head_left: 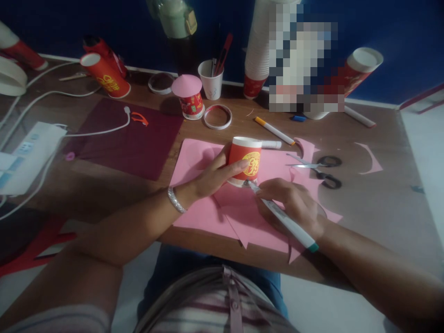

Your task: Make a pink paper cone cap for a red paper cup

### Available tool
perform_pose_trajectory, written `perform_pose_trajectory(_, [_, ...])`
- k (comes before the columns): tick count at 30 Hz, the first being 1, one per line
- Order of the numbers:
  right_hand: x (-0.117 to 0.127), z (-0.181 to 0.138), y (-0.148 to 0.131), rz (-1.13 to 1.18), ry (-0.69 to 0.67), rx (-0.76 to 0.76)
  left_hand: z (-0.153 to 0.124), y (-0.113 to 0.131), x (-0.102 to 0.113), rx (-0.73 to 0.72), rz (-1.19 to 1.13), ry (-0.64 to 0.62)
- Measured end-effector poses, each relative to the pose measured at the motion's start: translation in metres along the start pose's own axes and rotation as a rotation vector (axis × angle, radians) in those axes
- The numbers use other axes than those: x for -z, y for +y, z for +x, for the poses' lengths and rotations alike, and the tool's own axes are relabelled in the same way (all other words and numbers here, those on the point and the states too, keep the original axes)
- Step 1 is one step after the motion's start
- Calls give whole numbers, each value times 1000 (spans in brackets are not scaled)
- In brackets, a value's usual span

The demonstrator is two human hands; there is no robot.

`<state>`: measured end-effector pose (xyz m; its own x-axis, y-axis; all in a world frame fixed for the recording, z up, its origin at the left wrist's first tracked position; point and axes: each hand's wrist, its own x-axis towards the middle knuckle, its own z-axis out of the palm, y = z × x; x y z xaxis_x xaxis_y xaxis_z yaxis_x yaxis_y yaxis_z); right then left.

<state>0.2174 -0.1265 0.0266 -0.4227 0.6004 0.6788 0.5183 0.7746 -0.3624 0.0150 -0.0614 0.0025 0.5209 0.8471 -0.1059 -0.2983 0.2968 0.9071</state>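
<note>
A red paper cup (245,162) was held on pink paper (194,162), with a marker (284,221) put at its foot.
The cup was stood on the pink paper near the front edge of the tabletop (374,208), about the middle of it. It was gripped around its side by the left hand (211,178). The marker was closed in the fingers of the right hand (293,203), its tip touching the cup's lower rim. Scissors (321,169) were laid near, toward the right edge.

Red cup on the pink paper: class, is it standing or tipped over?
Standing. The cup rests end-down on the pink paper, left hand around its side; right hand holds a marker at its foot.
</note>
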Motion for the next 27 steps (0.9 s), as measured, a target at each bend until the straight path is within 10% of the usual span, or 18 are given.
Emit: perform_pose_trajectory(27, [-5, -4, 5, -13, 77, -86, -1, 0, -1, -12, -13, -48])
